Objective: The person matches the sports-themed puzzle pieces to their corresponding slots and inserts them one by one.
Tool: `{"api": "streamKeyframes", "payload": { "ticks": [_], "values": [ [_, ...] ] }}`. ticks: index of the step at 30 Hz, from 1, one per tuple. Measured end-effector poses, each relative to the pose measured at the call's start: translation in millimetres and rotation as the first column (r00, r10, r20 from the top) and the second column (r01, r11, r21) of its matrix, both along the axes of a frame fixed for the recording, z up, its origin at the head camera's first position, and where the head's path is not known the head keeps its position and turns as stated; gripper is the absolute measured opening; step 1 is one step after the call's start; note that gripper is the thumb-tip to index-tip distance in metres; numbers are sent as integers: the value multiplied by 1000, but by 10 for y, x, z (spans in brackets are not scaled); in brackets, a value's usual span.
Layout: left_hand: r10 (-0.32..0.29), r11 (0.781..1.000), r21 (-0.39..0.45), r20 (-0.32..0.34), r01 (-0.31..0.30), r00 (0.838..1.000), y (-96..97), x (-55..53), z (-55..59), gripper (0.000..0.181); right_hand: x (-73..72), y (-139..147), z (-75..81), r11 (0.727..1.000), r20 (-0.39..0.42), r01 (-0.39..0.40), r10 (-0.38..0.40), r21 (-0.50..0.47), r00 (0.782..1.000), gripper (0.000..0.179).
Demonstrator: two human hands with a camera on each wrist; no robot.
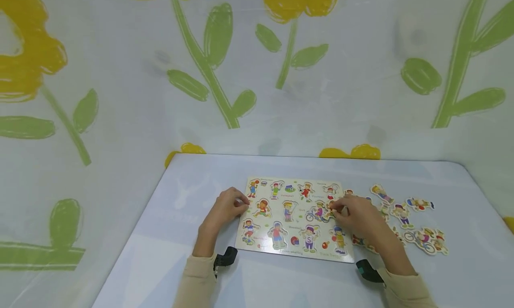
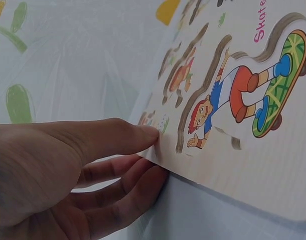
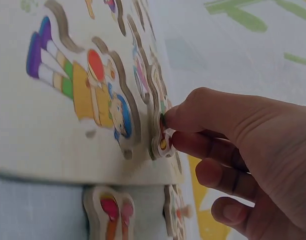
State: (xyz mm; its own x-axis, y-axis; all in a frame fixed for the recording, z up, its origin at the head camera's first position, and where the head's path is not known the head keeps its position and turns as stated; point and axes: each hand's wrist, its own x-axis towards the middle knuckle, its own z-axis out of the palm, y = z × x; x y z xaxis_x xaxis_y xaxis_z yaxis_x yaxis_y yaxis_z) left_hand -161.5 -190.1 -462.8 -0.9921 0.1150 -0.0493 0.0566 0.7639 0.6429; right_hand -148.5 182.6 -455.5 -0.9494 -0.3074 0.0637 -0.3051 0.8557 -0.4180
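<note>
A cream wooden peg-puzzle board (image 1: 275, 217) with cut-out pictures of children playing sports lies on the table. My left hand (image 1: 228, 206) grips its left edge, the thumb on the top face and the fingers at the edge in the left wrist view. Between thumb and index finger, my right hand (image 1: 359, 215) pinches a small wooden puzzle piece (image 3: 158, 127) over the right part of the board, beside the cyclist picture (image 1: 318, 211). Part of this piece is hidden by the fingers. A skateboarder picture (image 2: 232, 95) shows close to my left hand.
Several loose puzzle pieces lie right of the board, among them a figure in a purple cap (image 1: 401, 215), a blue one (image 1: 420, 204) and a cyclist (image 1: 424, 241). Some lie partly behind my right hand. A flower-printed wall (image 1: 301, 116) rises behind the white table (image 1: 160, 254).
</note>
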Motion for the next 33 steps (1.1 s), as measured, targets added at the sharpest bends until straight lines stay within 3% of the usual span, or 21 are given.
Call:
{"api": "streamKeyframes", "payload": {
  "ticks": [13, 20, 27, 33],
  "values": [
    [-9, 1000, -2, -17, 9, 1000, 0, -8, -19, 5, -48, -294, -32, 992, -153, -119, 123, 32, 981, 10],
    [-2, 1000, 10, -10, 2, 1000, -6, 1, -22, 5, -70, -532, -14, 992, -107, -110, 116, 56, 987, 10],
    [12, 1000, -1, -7, -12, 1000, -14, 8, -21, 4, -105, -792, 5, 984, -62, -173, 175, 42, 983, 7],
    [3, 1000, 1, -12, -3, 1000, -14, -13, -44, 4, -138, -1031, 15, 984, -28, -170, 172, 50, 985, 8]
  ]
}}
